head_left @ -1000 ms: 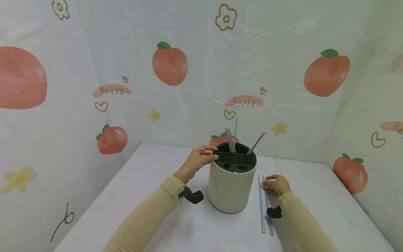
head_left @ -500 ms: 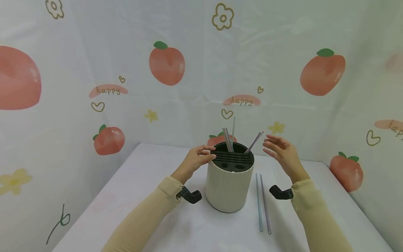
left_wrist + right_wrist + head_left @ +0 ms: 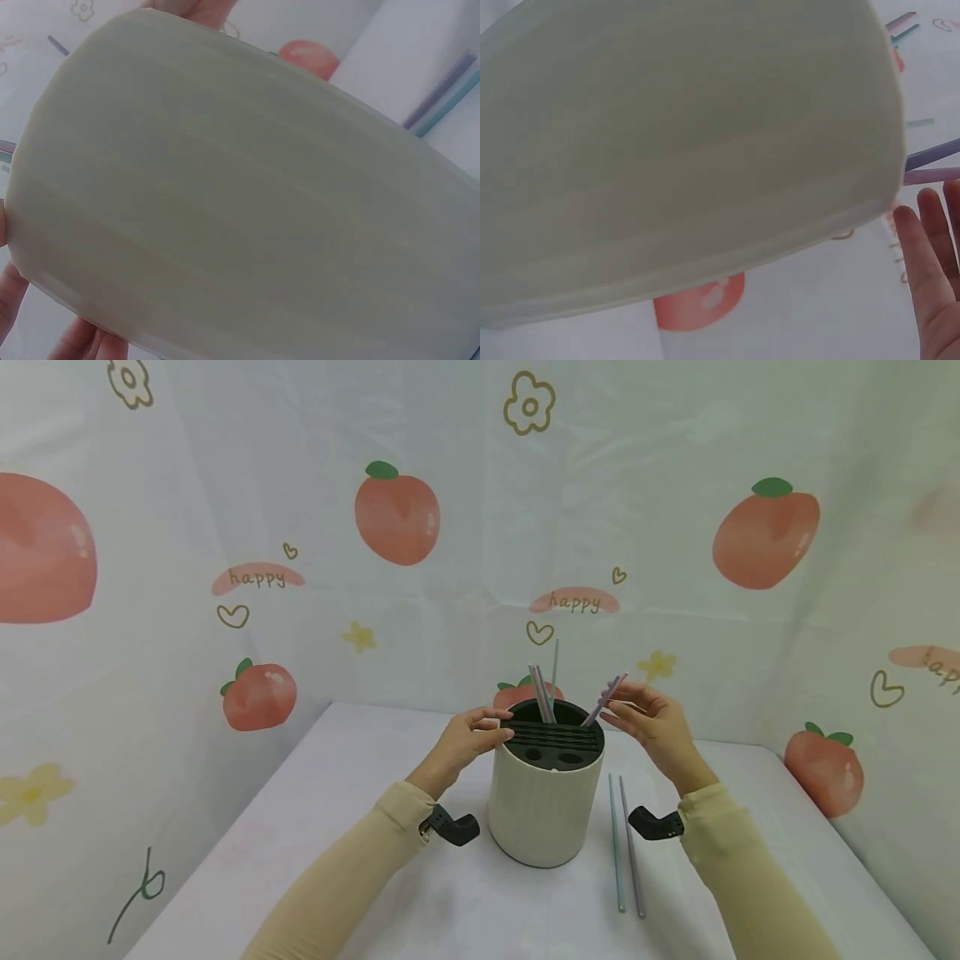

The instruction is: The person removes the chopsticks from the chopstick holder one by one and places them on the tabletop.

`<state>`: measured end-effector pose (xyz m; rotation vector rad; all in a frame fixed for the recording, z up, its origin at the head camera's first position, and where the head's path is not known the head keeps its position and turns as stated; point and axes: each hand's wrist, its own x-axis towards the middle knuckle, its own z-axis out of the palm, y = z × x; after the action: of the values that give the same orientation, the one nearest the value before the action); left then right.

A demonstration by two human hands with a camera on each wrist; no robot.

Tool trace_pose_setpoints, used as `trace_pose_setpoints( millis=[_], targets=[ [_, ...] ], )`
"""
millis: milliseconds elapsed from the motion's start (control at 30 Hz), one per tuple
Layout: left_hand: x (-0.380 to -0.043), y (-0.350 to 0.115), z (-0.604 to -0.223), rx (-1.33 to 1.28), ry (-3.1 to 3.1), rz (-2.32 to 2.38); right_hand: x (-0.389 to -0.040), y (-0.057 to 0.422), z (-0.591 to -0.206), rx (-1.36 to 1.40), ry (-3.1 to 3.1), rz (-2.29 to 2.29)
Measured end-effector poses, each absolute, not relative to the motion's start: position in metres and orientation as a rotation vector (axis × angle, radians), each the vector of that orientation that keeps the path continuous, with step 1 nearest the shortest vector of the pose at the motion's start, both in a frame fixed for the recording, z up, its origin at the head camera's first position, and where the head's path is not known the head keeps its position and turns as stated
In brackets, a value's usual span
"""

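Note:
A cream round utensil holder (image 3: pixel 538 814) with a black slotted insert (image 3: pixel 558 743) stands upright on the table. My left hand (image 3: pixel 463 745) grips its left rim, thumb over the edge; the holder wall fills most of the left wrist view. Purple and pink chopsticks (image 3: pixel 604 700) lean out of the holder's right side. My right hand (image 3: pixel 651 720) is at their upper ends, fingertips overlapping them in the head view. In the right wrist view its fingers (image 3: pixel 928 262) are extended beside the pair. More chopsticks (image 3: pixel 542 693) stand toward the back of the holder.
A teal chopstick (image 3: pixel 616 843) and a purple chopstick (image 3: pixel 632 847) lie side by side on the white table (image 3: pixel 420 910), right of the holder. Behind and at the sides hangs a white curtain (image 3: pixel 465 443) printed with peaches. Both wrists carry black cameras.
My right hand has left the chopsticks lying on the table, risen, then moved left to the pair leaning in the holder. My left hand stays on the rim.

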<state>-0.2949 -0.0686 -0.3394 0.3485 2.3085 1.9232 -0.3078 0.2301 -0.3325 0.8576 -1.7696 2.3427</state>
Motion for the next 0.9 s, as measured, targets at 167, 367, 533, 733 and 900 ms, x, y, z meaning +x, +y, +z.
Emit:
trace_pose_setpoints(
  millis=[167, 367, 533, 733, 900],
  targets=[
    [-0.304, -0.068, -0.350, 0.333, 2.314, 1.939, -0.311, 0.226, -0.336, 0.881, -1.805, 2.302],
    [-0.304, -0.068, -0.351, 0.346, 2.315, 1.949, -0.314, 0.225, -0.337, 0.841, -1.864, 2.264],
    [-0.304, -0.070, -0.351, 0.336, 2.316, 1.945, -0.316, 0.223, -0.327, 0.810, -1.887, 2.217],
    [-0.305, -0.070, -0.352, 0.334, 2.309, 1.946, -0.314, 0.224, -0.290, 0.809, -1.713, 2.182],
    [-0.306, -0.069, -0.352, 0.337, 2.310, 1.952, -0.312, 0.229, -0.246, 0.807, -1.444, 2.203]
  ],
)
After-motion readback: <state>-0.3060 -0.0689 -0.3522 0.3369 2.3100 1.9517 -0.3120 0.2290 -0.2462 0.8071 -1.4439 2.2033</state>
